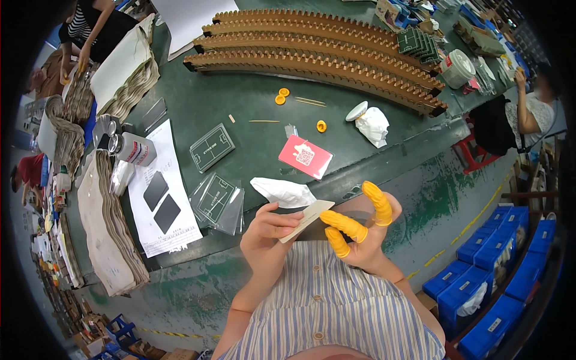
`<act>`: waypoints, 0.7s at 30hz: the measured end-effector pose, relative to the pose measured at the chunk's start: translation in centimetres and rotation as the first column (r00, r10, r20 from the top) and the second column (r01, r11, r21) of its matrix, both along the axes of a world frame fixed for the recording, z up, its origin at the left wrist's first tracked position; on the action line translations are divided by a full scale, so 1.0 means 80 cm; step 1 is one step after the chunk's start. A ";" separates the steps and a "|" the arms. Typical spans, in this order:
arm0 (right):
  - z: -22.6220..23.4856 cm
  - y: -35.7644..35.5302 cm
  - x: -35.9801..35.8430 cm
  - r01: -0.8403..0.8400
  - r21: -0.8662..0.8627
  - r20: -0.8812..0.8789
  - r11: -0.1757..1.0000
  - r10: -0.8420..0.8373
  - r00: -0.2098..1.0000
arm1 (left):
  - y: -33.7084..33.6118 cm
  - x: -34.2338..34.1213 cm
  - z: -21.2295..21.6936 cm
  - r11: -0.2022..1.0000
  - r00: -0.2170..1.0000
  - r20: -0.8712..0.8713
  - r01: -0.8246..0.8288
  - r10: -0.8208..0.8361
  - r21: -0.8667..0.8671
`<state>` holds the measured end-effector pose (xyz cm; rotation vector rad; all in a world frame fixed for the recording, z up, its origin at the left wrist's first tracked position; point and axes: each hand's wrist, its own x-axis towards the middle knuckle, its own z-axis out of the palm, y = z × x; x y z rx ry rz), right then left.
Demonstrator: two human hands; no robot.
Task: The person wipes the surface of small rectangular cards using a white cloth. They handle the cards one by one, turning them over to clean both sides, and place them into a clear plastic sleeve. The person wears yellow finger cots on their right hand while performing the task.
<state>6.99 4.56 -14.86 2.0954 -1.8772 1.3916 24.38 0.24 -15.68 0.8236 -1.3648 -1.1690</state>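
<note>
- A green workbench (258,156) is used as the work surface; its top is smooth and dark.
- Long brown racks (270,60) are laid across the far side; their upper edges are closely toothed; dark panels (417,45) are seen only at the right end, and are judged to have been set aside there; whether they are finished cannot be told.
- A printed sheet (147,219) is laid flat at the left; the paper is thin and white, and two dark rectangles are shown on it.
- A panel stack (212,148) is placed beside the sheet; the pieces are flat, rectangular and marked with white lines; nearer the edge, similar pieces are lain among glossy clear sleeves (235,210); both groups are judged to be either waiting or complete — which cannot be determined.
- The left hand (267,234) is closed in a pinch on a pale panel (309,219); this piece is held tilted above the bench's near edge, thin, rigid-looking and straight-sided; its handling is judged to be under way, since it has not been set down.
- The right hand (366,243) is half open, with its fingers spread; no object is seen gripped; a covered fingertip is held at the panel's right edge, contact being uncertain.
- A white cloth (282,192) is left behind the panel; it is soft and creased.
- Yellow finger cots (377,201) are worn on three right-hand digits; the material is wrinkled and rubbery.
</note>
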 end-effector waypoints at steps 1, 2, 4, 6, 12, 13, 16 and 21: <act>0.000 0.000 0.001 0.000 0.003 -0.007 1.000 0.000 1.000 | 0.000 0.000 0.000 1.000 1.000 0.000 0.001 -0.001 0.000; -0.001 -0.001 0.001 0.000 0.006 -0.015 1.000 0.001 1.000 | 0.000 0.000 0.000 1.000 1.000 -0.001 0.002 -0.002 -0.001; 0.000 -0.001 0.001 0.024 0.017 -0.027 1.000 -0.024 0.999 | 0.000 0.000 0.000 1.000 1.000 0.002 0.000 0.000 0.009; 0.003 -0.001 0.000 0.073 0.032 -0.035 0.997 -0.072 0.997 | 0.000 0.001 0.000 1.000 1.000 0.010 -0.005 0.005 0.017; 0.008 0.000 0.008 -0.038 -0.004 -0.040 0.999 0.038 0.998 | -0.001 0.003 0.003 0.998 0.999 0.050 -0.003 -0.001 0.065; 0.008 0.000 0.011 -0.060 0.003 -0.004 0.998 0.060 0.998 | -0.001 0.002 0.003 0.998 0.999 0.045 0.002 -0.005 0.070; 0.006 -0.002 0.018 -0.109 0.008 0.058 0.994 0.108 0.992 | -0.001 0.003 0.002 0.996 0.999 0.037 0.016 -0.020 0.082; 0.005 -0.003 0.021 -0.132 0.032 -0.020 0.991 0.133 0.991 | -0.001 0.004 0.001 0.997 0.999 0.044 0.017 -0.021 0.081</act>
